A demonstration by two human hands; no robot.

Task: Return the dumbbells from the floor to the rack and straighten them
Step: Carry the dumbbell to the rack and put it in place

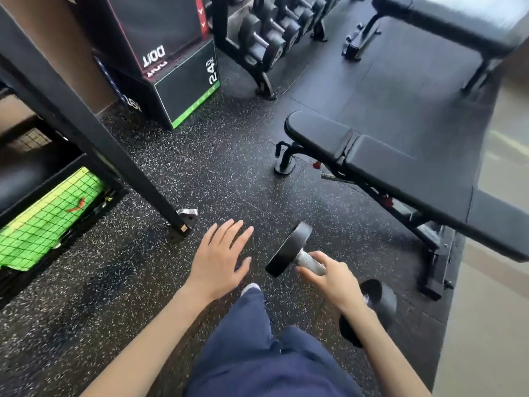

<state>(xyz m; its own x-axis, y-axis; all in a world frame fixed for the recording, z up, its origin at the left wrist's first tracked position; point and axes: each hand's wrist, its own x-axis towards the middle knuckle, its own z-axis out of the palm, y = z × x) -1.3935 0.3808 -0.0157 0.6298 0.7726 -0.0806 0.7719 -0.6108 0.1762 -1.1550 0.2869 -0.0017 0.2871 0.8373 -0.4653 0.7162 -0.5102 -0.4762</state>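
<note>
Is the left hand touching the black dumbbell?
Apart. The head view shows speckled floor between the open left hand and the black round-headed dumbbell with the metal handle, which only the right hand holds.

I am in a gym, for I see a rack [262, 78] full of dumbbells [276, 43], black benches [386, 164], a big jump box [183, 90] and a speckled rubber floor [200, 167].
</note>
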